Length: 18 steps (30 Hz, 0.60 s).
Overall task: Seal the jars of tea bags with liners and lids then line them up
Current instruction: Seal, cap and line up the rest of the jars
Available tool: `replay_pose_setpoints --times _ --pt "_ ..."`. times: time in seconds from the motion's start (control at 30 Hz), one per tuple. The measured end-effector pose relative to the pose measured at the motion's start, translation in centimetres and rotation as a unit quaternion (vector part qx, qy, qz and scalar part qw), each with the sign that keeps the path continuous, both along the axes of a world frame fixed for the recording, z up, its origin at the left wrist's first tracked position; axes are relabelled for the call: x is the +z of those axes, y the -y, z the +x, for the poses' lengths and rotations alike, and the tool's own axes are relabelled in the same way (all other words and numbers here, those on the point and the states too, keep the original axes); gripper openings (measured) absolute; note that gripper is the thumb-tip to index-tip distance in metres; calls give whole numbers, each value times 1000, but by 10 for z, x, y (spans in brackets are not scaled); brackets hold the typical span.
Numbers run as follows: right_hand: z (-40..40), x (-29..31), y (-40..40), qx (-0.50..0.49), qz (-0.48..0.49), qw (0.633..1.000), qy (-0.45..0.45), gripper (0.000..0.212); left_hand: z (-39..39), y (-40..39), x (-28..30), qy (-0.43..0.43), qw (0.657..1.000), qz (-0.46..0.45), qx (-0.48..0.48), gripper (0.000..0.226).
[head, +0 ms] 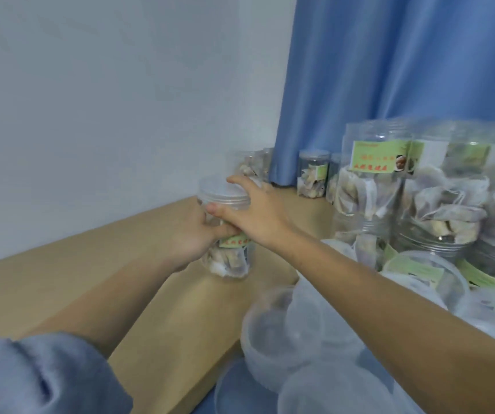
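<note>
Clear plastic jar (225,234) w/ tea bags stands on the wooden surface (90,264), near the far wall. We grip its body w/ our left hand (194,237), fingers wrapped round the middle by the green label. Our right hand (258,209) clamps over the lid (222,194), thumb on the rim. Sealed jars (313,173) sit at the back by the blue curtain (389,70); open filled jars (389,186) crowd the right. Loose lids (282,330) pile near us.
</note>
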State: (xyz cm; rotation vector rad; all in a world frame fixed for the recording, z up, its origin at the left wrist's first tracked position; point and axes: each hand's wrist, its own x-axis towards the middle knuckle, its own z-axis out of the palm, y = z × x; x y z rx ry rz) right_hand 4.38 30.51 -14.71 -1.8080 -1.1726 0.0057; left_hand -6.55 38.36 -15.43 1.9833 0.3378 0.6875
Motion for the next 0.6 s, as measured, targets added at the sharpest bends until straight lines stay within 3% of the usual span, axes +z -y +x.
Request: replay_pose_setpoints --times 0.07,0.17,0.27,0.4,0.6 --pt "21 -4 -17 -7 -36 999 -18 74 19 -15 -5 12 999 -12 -27 48" --pt "50 -4 -34 -28 -100 993 -55 84 52 -35 -11 3 999 -46 -9 44" --pt "83 -1 -47 -74 -135 987 -55 85 91 -55 -12 -52 995 -89 1 49" --pt "128 1 -53 -163 -140 972 -94 84 138 -73 -5 -202 977 22 -69 53" --pt "186 -3 -61 -310 -49 926 -212 79 217 -98 7 -254 963 87 -34 58"
